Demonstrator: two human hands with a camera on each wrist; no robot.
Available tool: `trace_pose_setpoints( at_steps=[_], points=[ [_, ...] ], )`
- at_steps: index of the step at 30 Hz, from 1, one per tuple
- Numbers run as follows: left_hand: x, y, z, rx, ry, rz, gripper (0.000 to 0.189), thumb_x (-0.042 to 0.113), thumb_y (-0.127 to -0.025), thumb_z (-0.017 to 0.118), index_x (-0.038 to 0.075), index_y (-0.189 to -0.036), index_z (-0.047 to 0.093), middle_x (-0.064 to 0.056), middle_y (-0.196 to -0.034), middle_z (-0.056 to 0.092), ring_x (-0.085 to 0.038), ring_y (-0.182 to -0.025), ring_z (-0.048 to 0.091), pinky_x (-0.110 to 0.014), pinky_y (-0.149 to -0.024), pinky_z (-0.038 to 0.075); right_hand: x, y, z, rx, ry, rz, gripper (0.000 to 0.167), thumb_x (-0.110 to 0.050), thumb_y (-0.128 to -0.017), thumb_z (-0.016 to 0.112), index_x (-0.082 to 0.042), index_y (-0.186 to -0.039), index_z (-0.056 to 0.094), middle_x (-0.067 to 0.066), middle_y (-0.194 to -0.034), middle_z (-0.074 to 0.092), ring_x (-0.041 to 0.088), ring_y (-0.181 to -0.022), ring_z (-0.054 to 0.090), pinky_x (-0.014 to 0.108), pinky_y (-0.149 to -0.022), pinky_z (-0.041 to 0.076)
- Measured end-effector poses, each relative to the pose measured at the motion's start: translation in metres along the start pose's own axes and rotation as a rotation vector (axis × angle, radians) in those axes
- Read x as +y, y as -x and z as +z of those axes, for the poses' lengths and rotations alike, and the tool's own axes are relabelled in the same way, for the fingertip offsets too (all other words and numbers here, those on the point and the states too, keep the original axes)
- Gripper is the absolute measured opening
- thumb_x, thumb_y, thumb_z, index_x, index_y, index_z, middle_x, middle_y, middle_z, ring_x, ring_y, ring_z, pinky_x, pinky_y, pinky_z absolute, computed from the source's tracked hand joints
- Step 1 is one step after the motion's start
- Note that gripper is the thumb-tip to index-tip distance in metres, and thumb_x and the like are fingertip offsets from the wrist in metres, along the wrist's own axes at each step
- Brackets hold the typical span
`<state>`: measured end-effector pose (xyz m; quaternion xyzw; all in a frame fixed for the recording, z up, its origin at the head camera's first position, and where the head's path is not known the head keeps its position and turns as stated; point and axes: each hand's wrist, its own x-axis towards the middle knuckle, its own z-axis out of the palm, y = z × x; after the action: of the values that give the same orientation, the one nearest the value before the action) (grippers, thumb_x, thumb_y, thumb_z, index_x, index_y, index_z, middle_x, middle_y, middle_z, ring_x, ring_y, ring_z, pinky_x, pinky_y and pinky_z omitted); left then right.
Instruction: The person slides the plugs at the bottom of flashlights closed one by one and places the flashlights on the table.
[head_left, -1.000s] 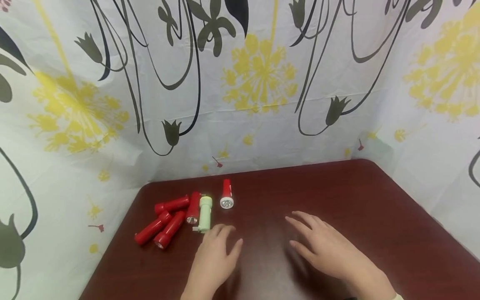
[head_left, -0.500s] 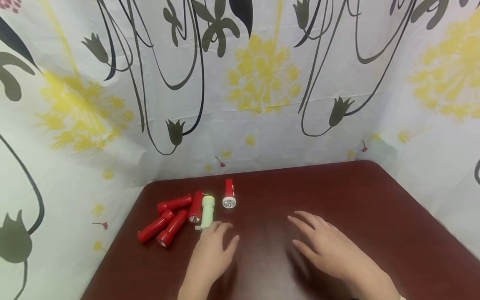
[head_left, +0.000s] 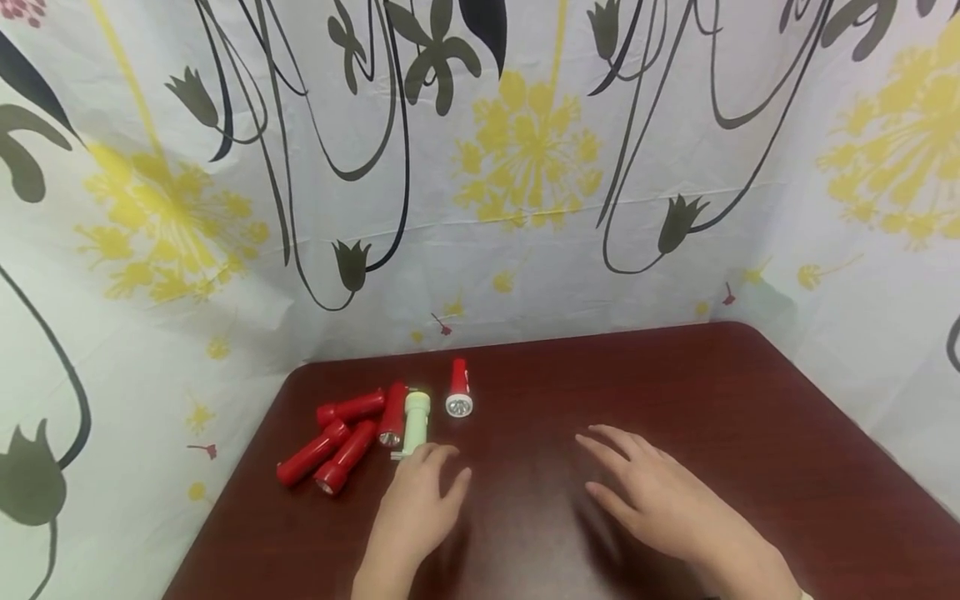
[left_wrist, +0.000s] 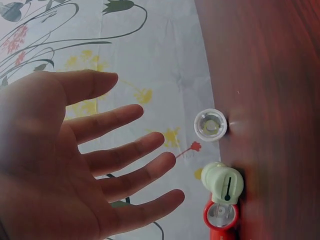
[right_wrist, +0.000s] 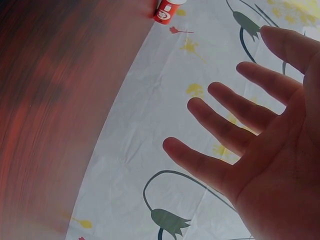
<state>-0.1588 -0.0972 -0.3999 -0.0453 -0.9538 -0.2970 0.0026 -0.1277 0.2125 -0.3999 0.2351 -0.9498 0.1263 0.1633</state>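
Observation:
Several small flashlights lie on a dark red table (head_left: 675, 392). A pale green flashlight (head_left: 415, 421) lies beside a cluster of red flashlights (head_left: 337, 442), and one red flashlight with a white head (head_left: 458, 390) lies apart to their right. My left hand (head_left: 420, 508) hovers open just in front of the green flashlight (left_wrist: 223, 182), fingers spread, holding nothing. My right hand (head_left: 652, 492) is spread flat over the middle of the table, also holding nothing. In the right wrist view only that open right hand (right_wrist: 250, 135) and a red flashlight (right_wrist: 167, 9) at the top edge show.
A white sheet printed with yellow flowers and black stems (head_left: 480, 167) stands as a wall behind and on both sides of the table. The table's bare surface stretches to the right of my hands.
My left hand has drawn slightly left and nearer the green flashlight's end. The right hand has barely moved. The flashlights lie where they were.

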Motion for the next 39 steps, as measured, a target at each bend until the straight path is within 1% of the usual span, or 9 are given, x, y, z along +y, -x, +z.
trace_pose_setpoints(
  at_steps=[11,15,21,24,27,29,31,35,39],
  points=[
    [-0.005,-0.003,0.002,-0.004,-0.021,-0.006,0.047,0.038,-0.092,0.08,0.014,-0.131,0.069,-0.012,-0.137,0.066,-0.036,-0.127,0.064,-0.059,-0.098,0.06,0.001,-0.002,-0.003,-0.026,-0.011,0.002,0.055,-0.033,-0.101,0.074,-0.019,-0.151,0.059,0.006,-0.151,0.06,0.029,-0.136,0.063,0.053,-0.105,0.056],
    [-0.007,-0.008,0.0,0.005,-0.05,0.023,0.046,0.037,-0.092,0.08,0.014,-0.13,0.07,-0.012,-0.136,0.067,-0.036,-0.125,0.065,-0.059,-0.099,0.059,0.001,-0.002,-0.006,-0.049,-0.029,0.021,0.054,-0.034,-0.102,0.072,-0.02,-0.152,0.058,0.007,-0.152,0.059,0.03,-0.136,0.063,0.054,-0.105,0.056],
    [-0.021,-0.03,-0.006,0.03,-0.175,0.037,0.046,0.028,-0.089,0.083,0.011,-0.13,0.07,-0.015,-0.134,0.066,-0.037,-0.12,0.065,-0.057,-0.092,0.062,0.001,-0.001,-0.005,-0.08,-0.046,0.034,0.054,-0.035,-0.102,0.071,-0.022,-0.153,0.057,0.006,-0.153,0.058,0.03,-0.136,0.063,0.055,-0.104,0.056],
    [-0.03,-0.043,-0.007,0.02,-0.265,0.029,0.051,0.02,-0.083,0.088,0.011,-0.13,0.07,-0.016,-0.132,0.065,-0.036,-0.117,0.062,-0.055,-0.087,0.064,0.001,0.0,-0.005,-0.083,-0.046,0.036,0.055,-0.036,-0.102,0.071,-0.022,-0.153,0.057,0.006,-0.153,0.058,0.03,-0.135,0.063,0.055,-0.103,0.056],
    [-0.038,-0.057,-0.006,0.0,-0.374,0.048,0.055,0.018,-0.079,0.092,0.013,-0.129,0.071,-0.017,-0.131,0.064,-0.036,-0.115,0.06,-0.056,-0.084,0.063,0.001,0.0,-0.004,-0.094,-0.046,0.035,0.055,-0.036,-0.102,0.071,-0.022,-0.154,0.056,0.005,-0.153,0.058,0.029,-0.135,0.063,0.055,-0.102,0.057],
    [-0.044,-0.068,-0.006,-0.016,-0.458,0.095,0.055,0.018,-0.077,0.094,0.015,-0.128,0.073,-0.017,-0.132,0.065,-0.036,-0.117,0.059,-0.059,-0.085,0.062,0.001,0.0,-0.005,-0.103,-0.045,0.034,0.055,-0.036,-0.102,0.071,-0.022,-0.154,0.056,0.005,-0.153,0.058,0.028,-0.135,0.064,0.054,-0.102,0.057],
    [-0.049,-0.08,-0.008,-0.028,-0.55,0.165,0.055,0.019,-0.073,0.096,0.017,-0.124,0.075,-0.016,-0.131,0.066,-0.037,-0.118,0.06,-0.062,-0.087,0.061,0.0,0.0,-0.005,-0.109,-0.044,0.032,0.056,-0.035,-0.102,0.071,-0.022,-0.154,0.055,0.004,-0.153,0.058,0.028,-0.134,0.064,0.054,-0.102,0.057],
    [-0.055,-0.102,-0.012,-0.082,-0.716,0.3,0.06,0.02,-0.064,0.102,0.021,-0.119,0.077,-0.011,-0.127,0.069,-0.035,-0.123,0.058,-0.066,-0.097,0.057,0.001,-0.001,-0.007,-0.116,-0.048,0.022,0.055,-0.035,-0.103,0.07,-0.021,-0.154,0.055,0.004,-0.153,0.058,0.028,-0.133,0.065,0.053,-0.101,0.058],
    [-0.055,-0.114,-0.012,-0.163,-0.882,0.421,0.06,0.024,-0.065,0.103,0.021,-0.119,0.078,-0.008,-0.129,0.069,-0.035,-0.129,0.056,-0.064,-0.103,0.055,0.002,0.0,-0.009,-0.122,-0.055,0.026,0.054,-0.033,-0.103,0.071,-0.02,-0.153,0.056,0.006,-0.153,0.058,0.029,-0.132,0.065,0.053,-0.101,0.058]
  ],
)
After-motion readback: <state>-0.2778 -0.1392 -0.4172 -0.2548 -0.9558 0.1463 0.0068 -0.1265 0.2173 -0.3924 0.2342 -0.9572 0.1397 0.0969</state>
